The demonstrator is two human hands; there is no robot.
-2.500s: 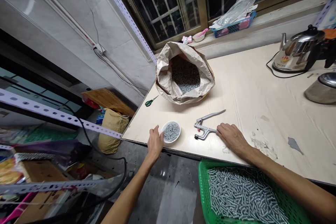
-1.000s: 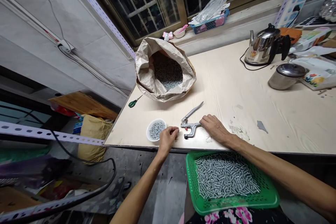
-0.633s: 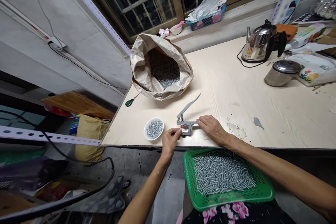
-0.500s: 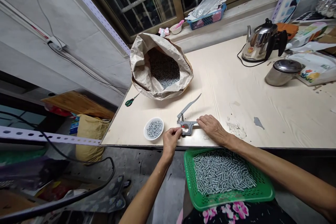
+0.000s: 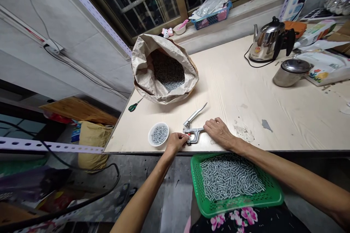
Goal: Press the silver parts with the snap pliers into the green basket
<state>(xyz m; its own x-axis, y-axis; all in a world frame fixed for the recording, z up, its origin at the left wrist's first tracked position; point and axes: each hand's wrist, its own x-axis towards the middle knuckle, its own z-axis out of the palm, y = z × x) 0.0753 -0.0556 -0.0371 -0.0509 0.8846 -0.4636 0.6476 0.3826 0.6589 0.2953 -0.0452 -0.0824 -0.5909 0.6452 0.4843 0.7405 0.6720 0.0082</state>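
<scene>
Grey hand-press pliers (image 5: 193, 123) lie on the pale wooden table (image 5: 246, 91) near its front edge, their upper handle raised. My right hand (image 5: 217, 132) rests on the lower handle and holds it down. My left hand (image 5: 176, 141) is pinched at the jaw of the pliers, its fingertips closed on something too small to make out. A small white bowl (image 5: 158, 134) of little metal pieces stands just left of that hand. A green basket (image 5: 235, 182) full of small metal pins sits on my lap below the table edge.
A brown paper sack (image 5: 164, 71) of metal parts stands open behind the pliers. Green-handled scissors (image 5: 134, 106) lie at the table's left edge. A steel kettle (image 5: 269, 42) and a lidded steel pot (image 5: 291, 72) stand at the back right, near papers.
My left hand went from the white bowl to the jaw of the pliers, pinched. My right hand stayed on the lower handle. The view has swung to the right.
</scene>
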